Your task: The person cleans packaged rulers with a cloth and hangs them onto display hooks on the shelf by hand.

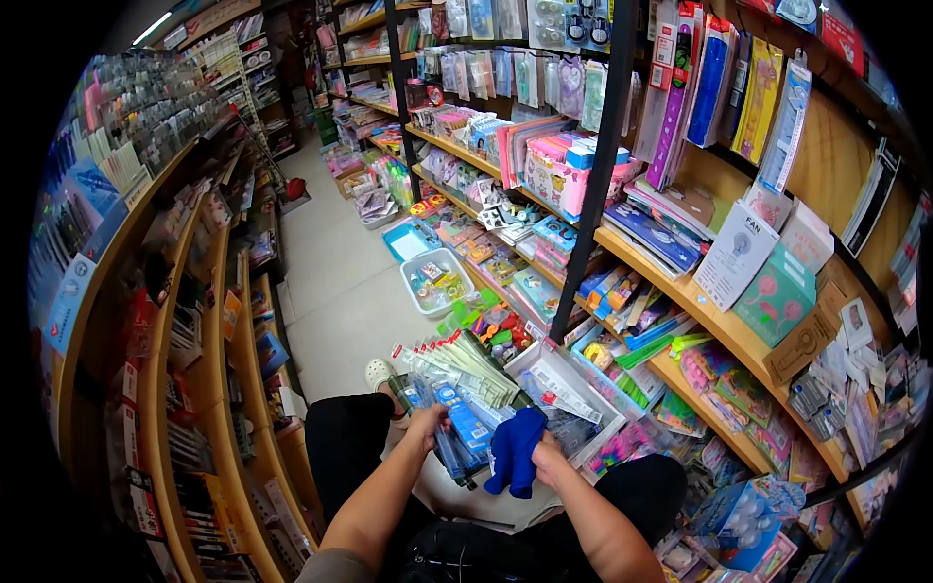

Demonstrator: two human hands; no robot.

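Observation:
My right hand point(549, 459) is closed on a crumpled dark-blue cloth point(517, 453), which hangs in front of my lap. With fingers curled, my left hand point(428, 428) grips a clear bluish plastic packet point(447, 455); what is inside it I cannot make out. Beside that packet lie blue-and-white packs point(465, 424), partly covered by the cloth. Just beyond them, a fanned stack of clear packets with red tops point(457, 364) spreads over the tray between my knees. To the right stands a white box point(569, 389) holding more packaged goods.
A white bin point(435, 282) of small items and a blue tray point(408, 240) stand on the aisle floor point(335, 277). Stocked shelves rise on both sides, with a black post point(593, 175) at the right. A fan box point(736, 255) sits on the right shelf.

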